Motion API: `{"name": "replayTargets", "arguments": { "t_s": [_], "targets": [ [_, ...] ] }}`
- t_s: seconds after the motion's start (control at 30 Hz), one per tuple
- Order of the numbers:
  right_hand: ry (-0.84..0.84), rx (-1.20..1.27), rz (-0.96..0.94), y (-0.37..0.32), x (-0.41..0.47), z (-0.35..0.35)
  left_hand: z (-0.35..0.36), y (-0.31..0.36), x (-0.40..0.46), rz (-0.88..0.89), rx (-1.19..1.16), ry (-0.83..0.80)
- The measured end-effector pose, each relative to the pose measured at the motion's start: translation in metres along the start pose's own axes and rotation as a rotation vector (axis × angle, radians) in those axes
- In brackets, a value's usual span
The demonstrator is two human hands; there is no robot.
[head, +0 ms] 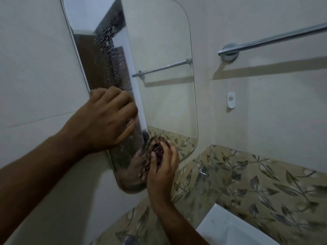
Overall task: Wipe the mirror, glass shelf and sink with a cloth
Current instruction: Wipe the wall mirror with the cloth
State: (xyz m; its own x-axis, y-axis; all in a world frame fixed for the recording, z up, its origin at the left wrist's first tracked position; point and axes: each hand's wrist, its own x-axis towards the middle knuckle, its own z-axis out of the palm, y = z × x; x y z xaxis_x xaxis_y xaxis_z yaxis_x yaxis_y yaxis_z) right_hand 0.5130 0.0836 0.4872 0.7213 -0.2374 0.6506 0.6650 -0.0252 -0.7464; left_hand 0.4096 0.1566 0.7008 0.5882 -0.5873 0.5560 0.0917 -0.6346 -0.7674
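The rounded mirror [159, 68] hangs on the tiled wall, with water droplets over its left strip. My right hand [162, 172] presses a dark patterned cloth [156, 151] against the mirror's lower part. My left hand [108, 119] rests on the mirror's left edge with its fingers curled and nothing visible in it. The clear glass shelf [200, 197] juts out below the mirror, in front of the leaf-patterned tiles. A corner of the white sink [228, 230] shows at the bottom right.
A chrome towel rail [272, 39] runs along the wall at the upper right. Below it sits a small white wall hook [231, 100]. A metal shelf bracket [203, 171] is fixed to the leafy tile band. Something chrome [130, 241] peeks in at the bottom edge.
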Motion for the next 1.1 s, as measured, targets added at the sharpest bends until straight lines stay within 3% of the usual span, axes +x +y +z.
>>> {"name": "replayTargets", "arguments": {
  "t_s": [0.2, 0.43, 0.53, 0.7, 0.8, 0.93, 1.1],
  "targets": [
    [-0.034, -0.043, -0.162, 0.026, -0.031, -0.004, 0.007, 0.007, 0.005, 0.006, -0.058, 0.001],
    [0.067, -0.018, 0.005, 0.024, 0.056, -0.003, 0.014, 0.004, 0.007, -0.142, -0.176, 0.071],
    [0.063, -0.016, 0.033, 0.024, 0.048, -0.003, 0.017, 0.003, 0.007, -0.146, -0.169, 0.104],
    [-0.095, -0.033, -0.233, 0.021, 0.001, -0.009, 0.022, 0.001, 0.008, -0.138, -0.199, 0.155],
    [-0.097, -0.004, -0.135, 0.021, 0.033, -0.010, 0.025, 0.000, 0.008, -0.142, -0.189, 0.155],
    [0.093, -0.052, 0.065, 0.028, 0.090, -0.010, 0.024, 0.000, 0.008, -0.139, -0.182, 0.119],
    [-0.041, -0.073, 0.007, 0.025, 0.027, -0.009, 0.020, 0.002, 0.006, -0.154, -0.174, 0.091]
  ]
}}
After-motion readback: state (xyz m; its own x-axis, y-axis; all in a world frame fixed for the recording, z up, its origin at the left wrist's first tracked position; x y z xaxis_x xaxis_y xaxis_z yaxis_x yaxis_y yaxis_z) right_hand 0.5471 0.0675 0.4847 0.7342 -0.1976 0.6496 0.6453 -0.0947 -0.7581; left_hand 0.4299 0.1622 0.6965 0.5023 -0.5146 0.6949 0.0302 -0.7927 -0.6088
